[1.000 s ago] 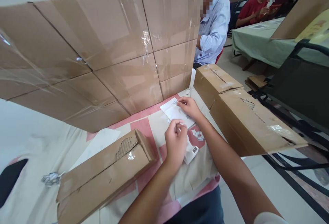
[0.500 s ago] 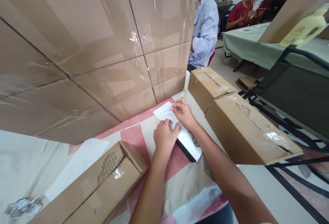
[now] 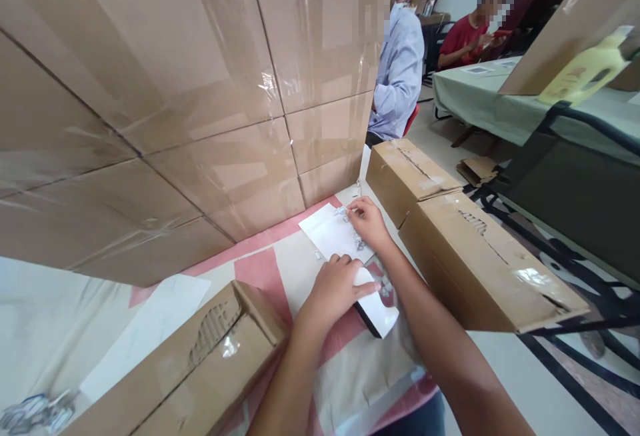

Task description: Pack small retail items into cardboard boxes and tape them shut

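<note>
1 head-worn camera looks forward and down from close above the left hand (image 3: 337,289) and right hand (image 3: 370,221), facing a taped cardboard partition (image 3: 195,69) and taking in, past its edge, a green-clothed table (image 3: 480,99) farther off at upper right.

Left hand (image 3: 336,289) palm-down, thumb (image 3: 369,289) apart from fingers (image 3: 342,260); right hand (image 3: 369,224) farther forward, fingers bent.

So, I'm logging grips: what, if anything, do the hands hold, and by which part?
The left hand seems to hold a black-edged white thing by its far end. The right hand is over the paper; whether it pinches anything cannot be told.
</note>
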A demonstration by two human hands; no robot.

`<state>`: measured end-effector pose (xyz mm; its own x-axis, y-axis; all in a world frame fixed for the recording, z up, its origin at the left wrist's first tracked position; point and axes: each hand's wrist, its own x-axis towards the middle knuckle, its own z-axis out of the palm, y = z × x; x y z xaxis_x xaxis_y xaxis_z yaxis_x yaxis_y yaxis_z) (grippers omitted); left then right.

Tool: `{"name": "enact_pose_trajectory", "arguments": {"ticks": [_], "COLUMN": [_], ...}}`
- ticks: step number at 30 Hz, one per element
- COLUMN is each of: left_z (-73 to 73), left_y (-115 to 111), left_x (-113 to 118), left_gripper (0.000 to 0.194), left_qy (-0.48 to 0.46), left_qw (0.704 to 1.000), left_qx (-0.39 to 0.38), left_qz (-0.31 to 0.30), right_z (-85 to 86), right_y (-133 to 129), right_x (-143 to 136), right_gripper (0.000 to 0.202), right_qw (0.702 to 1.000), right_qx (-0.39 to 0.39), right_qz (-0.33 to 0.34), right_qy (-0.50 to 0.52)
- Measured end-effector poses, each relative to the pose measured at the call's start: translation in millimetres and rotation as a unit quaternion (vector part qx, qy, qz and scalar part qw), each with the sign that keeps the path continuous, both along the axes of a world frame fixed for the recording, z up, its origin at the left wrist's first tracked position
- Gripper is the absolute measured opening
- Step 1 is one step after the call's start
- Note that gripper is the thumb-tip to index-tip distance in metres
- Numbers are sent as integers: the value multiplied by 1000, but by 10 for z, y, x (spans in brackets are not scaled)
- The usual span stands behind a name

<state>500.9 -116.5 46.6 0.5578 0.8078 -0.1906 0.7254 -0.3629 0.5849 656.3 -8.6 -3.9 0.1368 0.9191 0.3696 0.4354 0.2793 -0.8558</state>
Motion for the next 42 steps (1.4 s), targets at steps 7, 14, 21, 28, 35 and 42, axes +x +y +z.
{"name": "enact_pose_trajectory", "arguments": {"ticks": [7, 14, 21, 28, 35, 42], "left_z": [-302, -178, -60, 236, 261, 442], "left_y": [-315, -618, -804, -648, -449, -564], "left_x": [-215, -633, -676, -316, -255, -307], "left_gripper": [42, 68, 94, 54, 23, 76], "left_qy": [-126, -89, 46, 175, 267, 238], "left_qw": [991, 996, 992, 940, 915, 957], "left_qx": [29, -3, 73, 183, 196, 141], "left_qz": [-13, 17, -89, -230, -229, -88], "right_z": [-10, -22, -27, -36, -31, 32], "right_y": [-1, 12, 9, 31, 37, -12], "right_x": [-38, -24, -40, -62, -35, -61], "right_gripper": [11, 12, 11, 8, 8, 9], "right_qw": [1000, 1000, 1000, 1000, 1000, 999], "right_qx": [9, 11, 17, 15, 17, 30], "right_qz": [4, -5, -8, -6, -7, 23], "right_qy": [4, -1, -4, -2, 1, 0]}}
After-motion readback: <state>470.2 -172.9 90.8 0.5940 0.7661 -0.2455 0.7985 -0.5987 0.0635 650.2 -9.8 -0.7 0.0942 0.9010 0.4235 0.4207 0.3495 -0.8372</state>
